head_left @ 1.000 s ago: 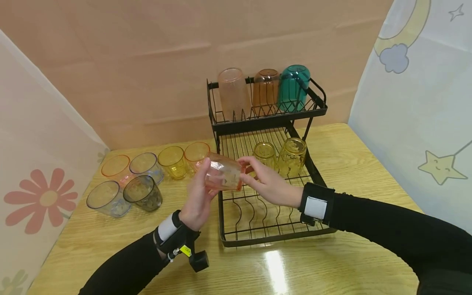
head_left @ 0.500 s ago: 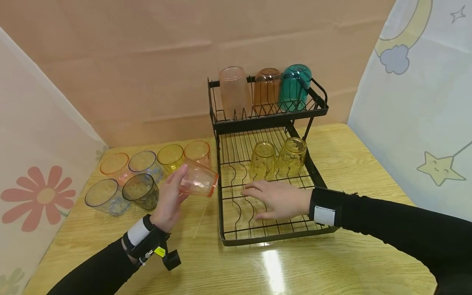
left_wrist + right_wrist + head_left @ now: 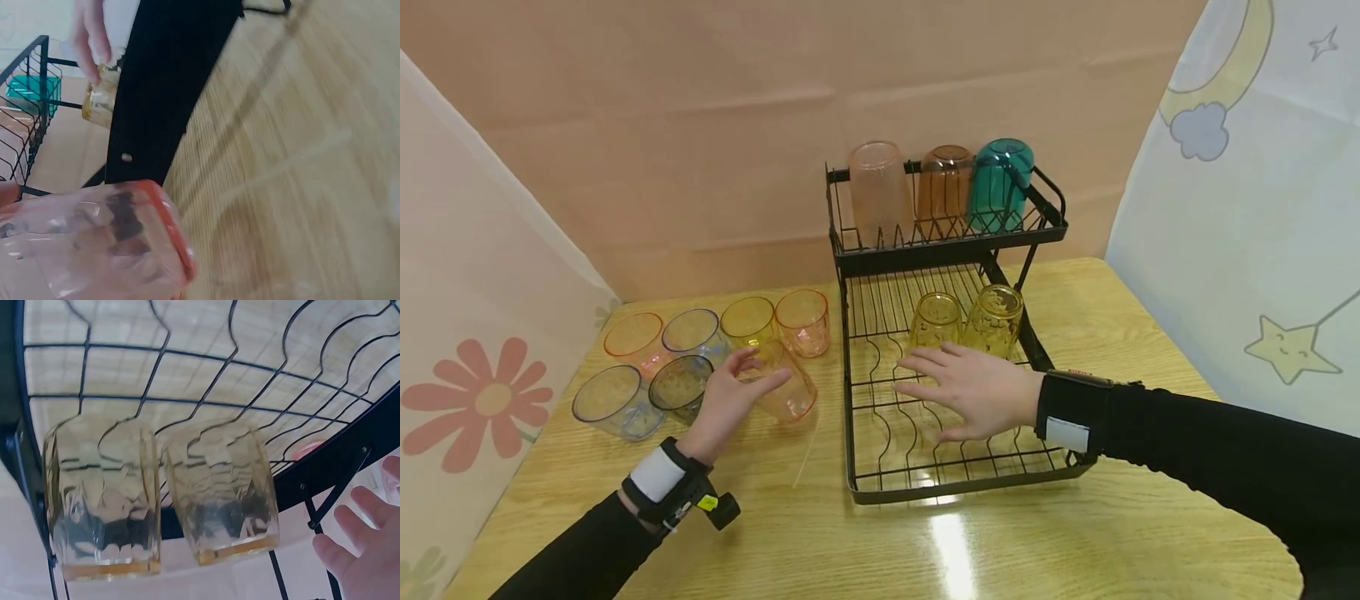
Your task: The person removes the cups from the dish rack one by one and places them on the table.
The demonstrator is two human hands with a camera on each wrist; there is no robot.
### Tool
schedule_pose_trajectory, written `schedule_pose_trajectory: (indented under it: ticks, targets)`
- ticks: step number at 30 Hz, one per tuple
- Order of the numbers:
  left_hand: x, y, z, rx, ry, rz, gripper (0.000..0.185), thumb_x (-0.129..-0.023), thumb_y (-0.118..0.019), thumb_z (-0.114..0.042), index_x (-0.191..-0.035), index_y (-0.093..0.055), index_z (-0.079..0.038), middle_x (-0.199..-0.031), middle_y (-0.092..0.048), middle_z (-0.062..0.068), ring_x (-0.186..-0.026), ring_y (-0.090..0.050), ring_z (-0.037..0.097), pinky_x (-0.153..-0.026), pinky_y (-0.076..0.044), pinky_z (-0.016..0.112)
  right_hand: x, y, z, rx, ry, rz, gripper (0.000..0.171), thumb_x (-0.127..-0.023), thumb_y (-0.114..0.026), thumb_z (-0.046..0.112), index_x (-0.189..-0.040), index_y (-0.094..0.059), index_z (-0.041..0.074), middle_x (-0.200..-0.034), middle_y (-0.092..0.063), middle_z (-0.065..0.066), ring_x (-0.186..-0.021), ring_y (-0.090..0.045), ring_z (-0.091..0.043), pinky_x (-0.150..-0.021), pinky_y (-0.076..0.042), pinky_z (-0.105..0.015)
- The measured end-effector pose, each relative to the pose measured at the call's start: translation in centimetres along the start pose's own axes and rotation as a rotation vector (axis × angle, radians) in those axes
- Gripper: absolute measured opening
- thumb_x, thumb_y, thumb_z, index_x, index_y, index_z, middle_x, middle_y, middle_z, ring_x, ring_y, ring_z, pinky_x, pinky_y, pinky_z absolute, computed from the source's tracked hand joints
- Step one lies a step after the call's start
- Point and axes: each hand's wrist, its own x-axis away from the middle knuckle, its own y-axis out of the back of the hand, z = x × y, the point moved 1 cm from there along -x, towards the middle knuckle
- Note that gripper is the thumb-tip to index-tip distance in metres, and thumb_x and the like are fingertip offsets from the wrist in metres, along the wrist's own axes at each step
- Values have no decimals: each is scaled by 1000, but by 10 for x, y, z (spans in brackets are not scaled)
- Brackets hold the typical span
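Note:
My left hand holds a clear pink glass tilted over the table, its orange rim low and to the right. Up close in the left wrist view, the same glass shows its red-orange edge, with a fingertip at its left side. My right hand is spread over the lower tier of a black wire dish rack, holding nothing. Beyond its fingers, two yellow glasses stand upside down on the wires, side by side.
Left of the rack several glasses stand upright, among them a smoky grey glass, a yellow glass and a pink glass. The upper tier bears an upturned pale pink glass, brown glass and teal glass.
My right hand has let go of the pink glass and spread over the rack. My left hand has carried the glass leftward, away from the rack, and tipped its rim downward.

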Motion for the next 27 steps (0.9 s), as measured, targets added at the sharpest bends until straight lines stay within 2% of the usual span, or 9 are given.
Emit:
schedule_pose_trajectory:
  ticks: [4,6,11,16,20,27]
  targets:
    - [-4,1,2,-102,-60,-16,87,-86,-74,-38,-149,-26,-2,-140,-39,22,-124,-46,38,-94,-44,48,1,3,-7,14,-15,-4,82,-88,-56,63,-150,-38,12,-154,-29,-19,-139,-28,-38,-108,-26,-56]
    - [-5,1,3,-122,-77,-25,87,-86,-75,-36,-149,-26,-1,-139,-38,23,-126,-44,40,-93,-44,49,0,5,-11,35,-27,-9,83,-88,-54,65,-150,-37,12,-154,-29,-19,-140,-28,-38,-108,-27,-56]
    - [-9,1,6,-152,-87,-32,89,-84,-77,-32,-148,-24,0,-141,-33,26,-130,-37,44,-94,-43,53,-2,7,-22,46,-64,-36,83,-90,-51,65,-152,-35,12,-154,-29,-18,-140,-26,-38,-109,-25,-56]
    - [-11,2,9,-199,-87,-37,91,-83,-78,-29,-147,-22,3,-140,-32,29,-131,-35,45,-96,-41,55,-5,11,-33,46,-92,-61,84,-89,-54,64,-152,-34,12,-153,-31,-18,-140,-27,-38,-109,-24,-57]
    - [-12,2,10,-232,-84,-34,92,-83,-78,-26,-147,-20,6,-140,-32,32,-131,-34,45,-99,-37,56,-7,13,-41,50,-128,-60,83,-90,-50,65,-152,-34,12,-154,-29,-19,-139,-27,-38,-109,-25,-56]
    - [-16,1,8,-331,-121,-31,93,-84,-77,-24,-145,-17,12,-139,-29,37,-129,-32,49,-101,-33,59,-9,20,-52,28,-195,-73,86,-89,-47,68,-153,-32,12,-156,-24,-19,-140,-26,-39,-109,-24,-56]
